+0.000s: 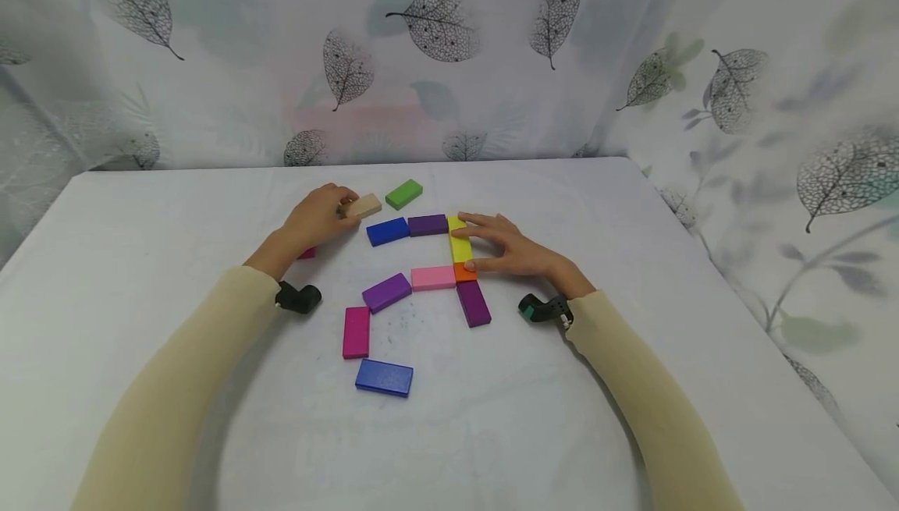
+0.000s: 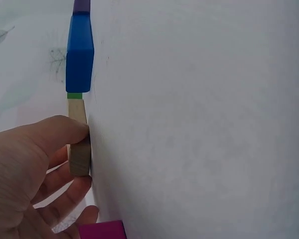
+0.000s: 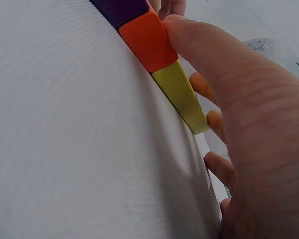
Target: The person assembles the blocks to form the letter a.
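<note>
My left hand (image 1: 318, 213) pinches a plain wooden block (image 1: 363, 206), thumb on its near side and fingers behind, in the left wrist view too. My right hand (image 1: 509, 246) lies beside the row with spread fingers. Its thumb touches the orange block (image 1: 463, 271) and other fingertips touch the yellow block (image 1: 460, 247). Touching end to end are the blue block (image 1: 388, 232), the dark purple block (image 1: 428, 225) and the yellow one. A pink block (image 1: 433, 278) and another dark purple block (image 1: 474, 303) adjoin the orange one.
Beyond the row lies a green block (image 1: 403, 193). Nearer are a violet block (image 1: 387, 292), a magenta block (image 1: 356, 332) and a second blue block (image 1: 384, 377). Another magenta block (image 1: 307, 253) is partly hidden by the left wrist. All rest on a white-covered table (image 1: 534, 433).
</note>
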A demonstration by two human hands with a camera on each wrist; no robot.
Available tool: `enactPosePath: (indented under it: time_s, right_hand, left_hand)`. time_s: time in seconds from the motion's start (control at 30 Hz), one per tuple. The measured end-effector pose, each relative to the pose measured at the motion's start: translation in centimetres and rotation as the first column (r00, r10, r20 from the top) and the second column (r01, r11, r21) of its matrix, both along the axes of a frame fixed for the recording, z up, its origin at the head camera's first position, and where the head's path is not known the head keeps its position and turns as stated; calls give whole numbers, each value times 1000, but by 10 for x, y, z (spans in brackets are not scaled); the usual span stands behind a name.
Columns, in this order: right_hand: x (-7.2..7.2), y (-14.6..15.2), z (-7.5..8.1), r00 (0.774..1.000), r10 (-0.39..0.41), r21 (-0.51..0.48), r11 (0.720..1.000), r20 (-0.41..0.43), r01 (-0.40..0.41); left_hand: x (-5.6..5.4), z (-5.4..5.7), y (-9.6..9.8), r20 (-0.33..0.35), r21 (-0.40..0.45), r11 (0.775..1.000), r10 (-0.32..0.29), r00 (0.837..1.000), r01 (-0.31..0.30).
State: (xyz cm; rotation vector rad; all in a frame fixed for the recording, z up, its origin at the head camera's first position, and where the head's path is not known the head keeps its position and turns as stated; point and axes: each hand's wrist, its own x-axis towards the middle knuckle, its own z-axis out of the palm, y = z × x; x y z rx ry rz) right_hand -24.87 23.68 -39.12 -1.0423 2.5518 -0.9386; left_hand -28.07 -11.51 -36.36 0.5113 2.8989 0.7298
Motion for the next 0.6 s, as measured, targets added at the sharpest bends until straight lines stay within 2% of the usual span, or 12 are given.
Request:
enactPosePath:
  time_s: [0.23, 0.37, 0.6]
  right_hand:
    - [1, 0, -1, 1000, -3, 0, 1000, 6, 3]
    - [2, 1, -1, 1000, -17, 8, 1000, 19, 17]
    - [1, -1, 1, 1000, -4, -3, 1000, 13, 4]
  left_hand:
    - [4, -1, -3, 15, 43, 999, -1, 1000, 1]
    - [6, -1, -2, -1, 38, 999, -17, 1000, 17]
    - [13, 1, -5, -38, 41, 999, 4, 999, -3]
